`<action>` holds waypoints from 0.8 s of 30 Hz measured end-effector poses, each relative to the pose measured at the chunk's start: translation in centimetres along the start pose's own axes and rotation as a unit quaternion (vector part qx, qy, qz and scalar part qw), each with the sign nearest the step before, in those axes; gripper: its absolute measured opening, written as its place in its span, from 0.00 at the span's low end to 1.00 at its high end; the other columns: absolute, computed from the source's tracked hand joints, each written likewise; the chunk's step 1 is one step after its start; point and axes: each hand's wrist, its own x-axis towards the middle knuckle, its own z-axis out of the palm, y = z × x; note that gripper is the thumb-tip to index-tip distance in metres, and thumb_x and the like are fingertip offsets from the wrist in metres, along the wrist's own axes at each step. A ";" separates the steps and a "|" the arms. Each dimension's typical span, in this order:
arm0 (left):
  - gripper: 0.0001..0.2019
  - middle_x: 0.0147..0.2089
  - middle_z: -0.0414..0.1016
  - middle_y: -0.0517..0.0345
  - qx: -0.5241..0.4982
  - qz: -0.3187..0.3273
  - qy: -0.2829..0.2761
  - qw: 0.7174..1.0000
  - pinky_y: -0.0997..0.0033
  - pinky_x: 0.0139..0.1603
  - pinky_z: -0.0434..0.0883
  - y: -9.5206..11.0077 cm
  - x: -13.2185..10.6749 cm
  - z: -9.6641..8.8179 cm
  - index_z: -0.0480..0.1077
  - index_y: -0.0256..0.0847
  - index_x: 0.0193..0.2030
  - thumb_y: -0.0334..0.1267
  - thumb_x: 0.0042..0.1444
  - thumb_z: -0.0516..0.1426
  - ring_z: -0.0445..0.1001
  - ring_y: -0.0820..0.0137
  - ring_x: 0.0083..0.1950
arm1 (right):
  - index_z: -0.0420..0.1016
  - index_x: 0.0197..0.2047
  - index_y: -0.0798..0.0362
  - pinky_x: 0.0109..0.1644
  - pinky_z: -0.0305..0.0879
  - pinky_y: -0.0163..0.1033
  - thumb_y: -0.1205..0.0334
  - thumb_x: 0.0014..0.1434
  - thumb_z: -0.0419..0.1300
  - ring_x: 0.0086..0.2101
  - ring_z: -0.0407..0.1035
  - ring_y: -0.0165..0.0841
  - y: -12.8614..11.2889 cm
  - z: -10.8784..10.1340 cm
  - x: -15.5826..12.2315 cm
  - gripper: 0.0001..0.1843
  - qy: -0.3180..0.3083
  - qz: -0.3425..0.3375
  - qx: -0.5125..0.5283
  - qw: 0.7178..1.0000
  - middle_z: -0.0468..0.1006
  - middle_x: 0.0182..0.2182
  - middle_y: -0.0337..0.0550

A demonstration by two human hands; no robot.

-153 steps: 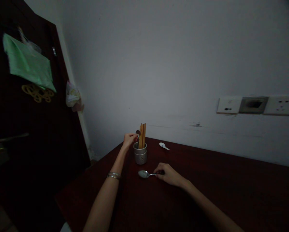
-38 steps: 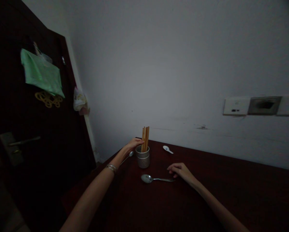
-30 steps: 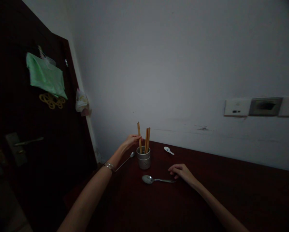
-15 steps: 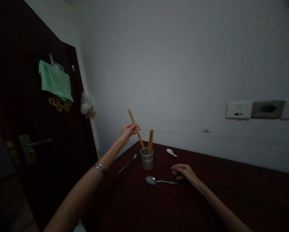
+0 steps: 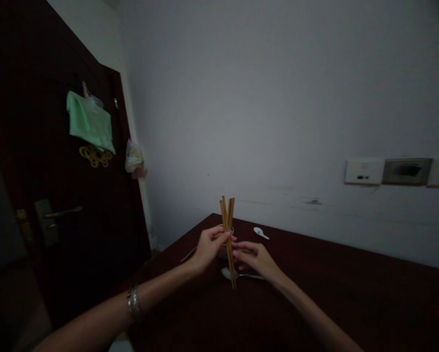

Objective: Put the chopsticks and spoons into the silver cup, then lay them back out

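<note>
My left hand (image 5: 209,247) is closed round a pair of wooden chopsticks (image 5: 227,239), held nearly upright above the dark red table (image 5: 315,293). My right hand (image 5: 254,257) reaches in beside them, its fingertips touching the chopsticks' lower part. Behind both hands stands the metal utensil cup (image 5: 223,230), mostly hidden, with more chopsticks (image 5: 231,210) sticking up from it. A large metal spoon (image 5: 241,275) lies on the table just below my right hand. A thinner spoon (image 5: 188,253) lies to the left of the cup.
A small white spoon (image 5: 259,232) lies near the wall behind the cup. Wall sockets (image 5: 399,171) sit at the right. A dark door (image 5: 39,161) with a handle (image 5: 58,213), a green bag (image 5: 89,121) and a small bag (image 5: 135,157) stands at the left.
My left hand lifted a pair of chopsticks out of the cup and brought them down toward me. My right hand left the table by the spoon and rose to meet them.
</note>
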 end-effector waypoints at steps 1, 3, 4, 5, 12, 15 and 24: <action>0.13 0.34 0.75 0.49 0.006 0.008 0.006 1.000 0.67 0.36 0.70 -0.1 -0.3 0.2 0.70 0.35 0.33 0.45 0.47 0.57 0.74 0.65 0.34 | 0.72 0.39 0.57 0.27 0.67 0.33 0.52 0.42 0.63 0.30 0.71 0.31 0.1 0.5 -0.1 0.22 -0.004 -0.006 0.002 1.000 0.75 0.33 0.46; 0.13 0.33 0.75 0.50 0.017 0.022 0.016 0.999 0.67 0.38 0.69 -0.1 -0.8 0.4 0.71 0.36 0.32 0.44 0.47 0.57 0.74 0.65 0.35 | 0.72 0.37 0.57 0.27 0.66 0.33 0.52 0.41 0.63 0.28 0.70 0.31 0.2 1.1 -0.3 0.21 -0.003 -0.016 0.004 1.000 0.75 0.31 0.44; 0.12 0.33 0.75 0.50 0.020 0.027 0.019 0.999 0.67 0.38 0.69 -0.1 -1.0 0.5 0.71 0.36 0.33 0.44 0.47 0.57 0.74 0.65 0.35 | 0.72 0.36 0.57 0.26 0.66 0.33 0.53 0.41 0.64 0.28 0.70 0.31 0.1 1.2 -0.3 0.20 0.001 -0.019 0.003 1.000 0.74 0.30 0.44; 0.12 0.33 0.75 0.50 0.021 0.031 0.022 0.999 0.66 0.38 0.70 0.0 -1.2 0.6 0.71 0.37 0.33 0.44 0.47 0.57 0.74 0.65 0.35 | 0.73 0.35 0.57 0.27 0.66 0.33 0.53 0.40 0.64 0.28 0.70 0.31 0.1 1.3 -0.4 0.20 0.005 -0.020 0.001 1.000 0.74 0.30 0.43; 0.11 0.34 0.76 0.51 0.007 0.033 0.029 0.999 0.64 0.40 0.70 0.4 -1.8 0.5 0.71 0.36 0.34 0.42 0.46 0.58 0.74 0.64 0.36 | 0.74 0.34 0.57 0.28 0.66 0.34 0.53 0.41 0.64 0.28 0.69 0.31 -0.3 1.1 -0.5 0.19 0.006 -0.037 -0.029 0.999 0.74 0.28 0.43; 0.13 0.35 0.75 0.49 0.000 0.033 0.024 0.999 0.63 0.40 0.70 0.0 -1.7 0.4 0.70 0.35 0.35 0.42 0.47 0.57 0.74 0.64 0.36 | 0.74 0.34 0.58 0.28 0.66 0.34 0.53 0.41 0.63 0.27 0.69 0.31 0.0 1.1 -0.4 0.19 0.005 -0.049 -0.027 0.998 0.74 0.28 0.43; 0.16 0.36 0.74 0.50 0.102 0.060 0.024 0.993 0.69 0.35 0.69 1.0 -0.5 -1.7 0.71 0.34 0.39 0.44 0.49 0.54 0.72 0.67 0.36 | 0.74 0.30 0.57 0.26 0.65 0.34 0.54 0.42 0.62 0.24 0.67 0.29 -0.3 0.8 -0.3 0.15 0.052 -0.058 -0.040 0.996 0.74 0.23 0.40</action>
